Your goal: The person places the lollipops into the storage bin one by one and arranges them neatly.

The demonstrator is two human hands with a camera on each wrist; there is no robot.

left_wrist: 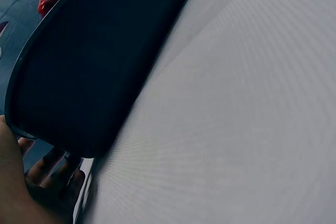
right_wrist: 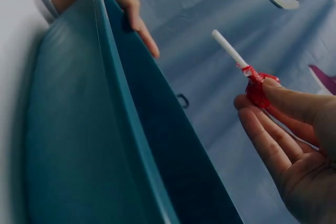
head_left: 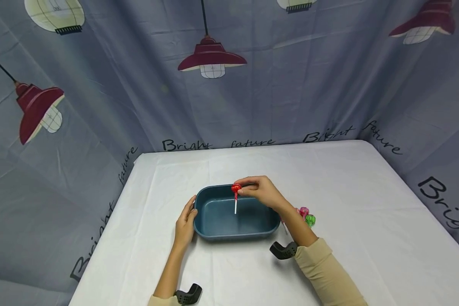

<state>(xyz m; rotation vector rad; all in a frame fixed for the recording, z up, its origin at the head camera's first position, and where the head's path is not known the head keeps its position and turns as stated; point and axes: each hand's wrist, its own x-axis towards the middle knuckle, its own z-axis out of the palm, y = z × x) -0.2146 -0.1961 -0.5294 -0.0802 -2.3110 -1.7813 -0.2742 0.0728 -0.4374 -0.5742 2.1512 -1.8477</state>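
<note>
A red-wrapped lollipop (head_left: 236, 188) hangs above the dark teal box (head_left: 237, 236), its white stick pointing down. My right hand (head_left: 262, 190) pinches it by the wrapped head between thumb and fingertips, plain in the right wrist view, where the lollipop (right_wrist: 257, 92) stands apart from the box's rim. My left hand (head_left: 185, 225) rests against the outside of the box's left end, fingers along the wall. In the left wrist view the left hand's fingers (left_wrist: 47, 169) show behind the end of the box (left_wrist: 94, 77).
Pink and green wrapped lollipops (head_left: 310, 219) lie on the white tablecloth (head_left: 352, 182) to the right of the box, partly hidden by my right forearm. A grey curtain (head_left: 137, 85) with printed lamps and lettering surrounds the table.
</note>
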